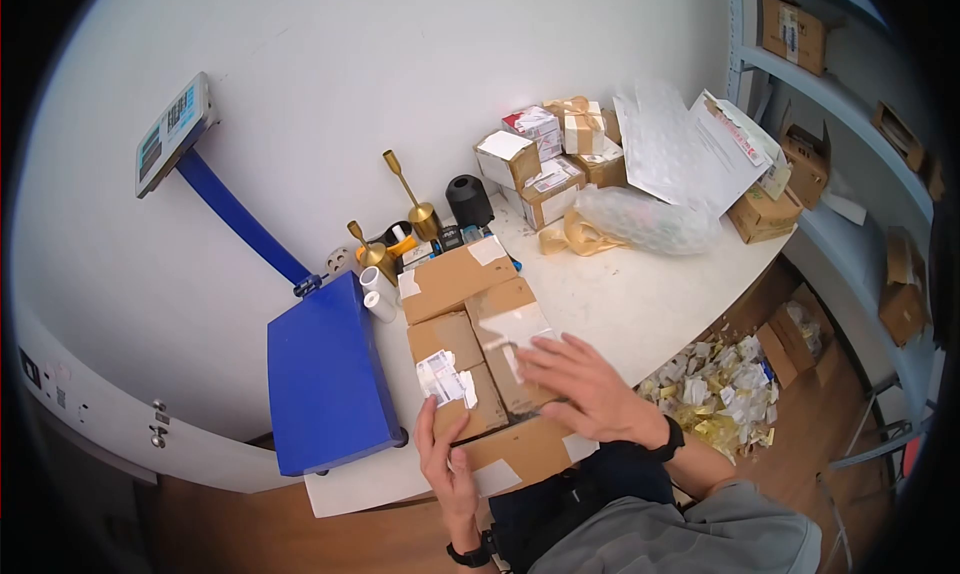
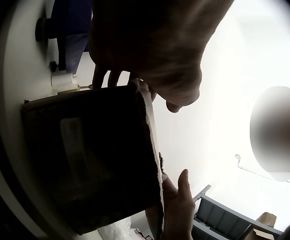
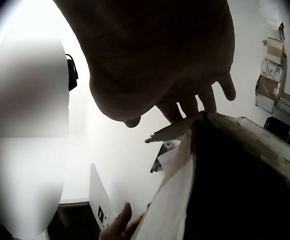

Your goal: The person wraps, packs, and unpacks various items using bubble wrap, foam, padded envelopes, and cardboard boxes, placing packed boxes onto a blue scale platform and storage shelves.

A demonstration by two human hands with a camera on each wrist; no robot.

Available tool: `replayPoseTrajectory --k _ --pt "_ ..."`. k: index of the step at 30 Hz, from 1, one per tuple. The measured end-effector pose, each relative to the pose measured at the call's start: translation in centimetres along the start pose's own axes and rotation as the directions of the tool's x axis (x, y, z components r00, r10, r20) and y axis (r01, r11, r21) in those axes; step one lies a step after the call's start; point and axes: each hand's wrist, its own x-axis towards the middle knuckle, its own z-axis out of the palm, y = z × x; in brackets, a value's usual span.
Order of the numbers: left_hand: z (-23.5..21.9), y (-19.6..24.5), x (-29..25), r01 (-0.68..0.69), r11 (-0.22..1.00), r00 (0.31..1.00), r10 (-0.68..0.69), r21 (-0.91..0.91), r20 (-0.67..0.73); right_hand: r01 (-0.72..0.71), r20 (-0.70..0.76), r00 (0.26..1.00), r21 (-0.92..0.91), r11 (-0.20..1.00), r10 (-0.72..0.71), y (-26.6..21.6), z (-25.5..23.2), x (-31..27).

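A cardboard box (image 1: 445, 284) lies on the table in front of me, its top made of several flaps with torn white label pieces and a printed label (image 1: 440, 376). My left hand (image 1: 447, 469) rests on the box's near left edge, fingertips close below that label. Over the right-hand flap (image 1: 500, 309) my right hand (image 1: 592, 389) lies with fingers stretched and spread. In the left wrist view the box side (image 2: 95, 155) is dark beneath the left hand (image 2: 150, 50). The right wrist view has the right fingers (image 3: 187, 107) at a raised flap edge (image 3: 172, 132).
A blue platform scale (image 1: 325, 374) stands left of the box. Behind are tape rolls (image 1: 378, 299), brass candle holders (image 1: 425, 219) and a black cylinder (image 1: 468, 202). Stacked small boxes (image 1: 550, 189) and bubble wrap (image 1: 650, 224) sit farther right. Paper scraps (image 1: 715, 389) cover the floor.
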Motion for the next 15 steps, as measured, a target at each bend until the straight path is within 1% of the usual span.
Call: replayPoseTrajectory --k 1,2,4,6,8,9,10,11,12,13,14,15 --pt "0.3 0.1 -0.1 0.007 0.999 1.000 -0.006 0.042 -0.022 0.095 0.156 0.986 -0.224 0.970 -0.061 0.2 1.1 -0.1" --pt "0.6 0.0 -0.2 0.016 0.996 0.999 -0.012 0.084 -0.048 0.100 0.158 0.985 -0.221 0.970 -0.066 0.4 1.4 -0.3" --pt "1.1 -0.2 -0.3 0.022 0.995 0.998 -0.015 0.100 -0.065 0.048 0.050 0.998 -0.164 0.985 -0.041 0.6 1.5 -0.3" --pt "1.0 -0.1 -0.5 0.031 0.992 0.997 -0.023 0.118 -0.069 0.037 0.043 0.999 -0.118 0.992 -0.032 1.2 1.6 -0.6" --pt "0.4 0.1 -0.3 0.009 0.998 0.999 -0.008 0.057 -0.032 0.016 0.040 0.999 -0.062 0.998 -0.013 1.0 1.5 -0.7" --pt "0.0 -0.2 -0.3 0.008 0.998 1.000 -0.006 0.059 -0.029 0.014 0.036 0.999 -0.060 0.998 -0.012 1.1 1.2 -0.8" --pt "-0.7 -0.6 -0.2 0.004 1.000 1.000 -0.004 -0.006 -0.004 -0.007 0.035 0.999 0.107 0.994 0.004 1.4 0.6 -1.0" --pt "-1.3 -0.9 -0.1 0.002 0.997 1.000 -0.001 -0.073 0.020 -0.027 0.037 0.999 0.270 0.963 0.017 1.7 0.0 -1.3" --pt "-1.9 -1.0 0.0 -0.001 0.997 1.000 0.003 -0.071 0.019 -0.023 0.034 0.999 0.270 0.963 0.015 2.2 -0.4 -1.8" --pt "-2.7 -0.8 0.1 0.049 0.995 0.996 -0.042 -0.084 0.074 -0.083 0.043 0.996 0.424 0.902 0.072 2.9 -0.8 -2.4" --pt "-3.3 -0.8 0.2 0.100 0.991 0.988 -0.088 -0.094 0.126 -0.139 0.066 0.990 0.565 0.813 0.124 3.4 -1.2 -2.9" --pt "-4.0 -1.1 0.3 0.101 0.990 0.989 -0.090 -0.094 0.119 -0.149 0.080 0.989 0.527 0.836 0.126 3.7 -1.6 -3.2"
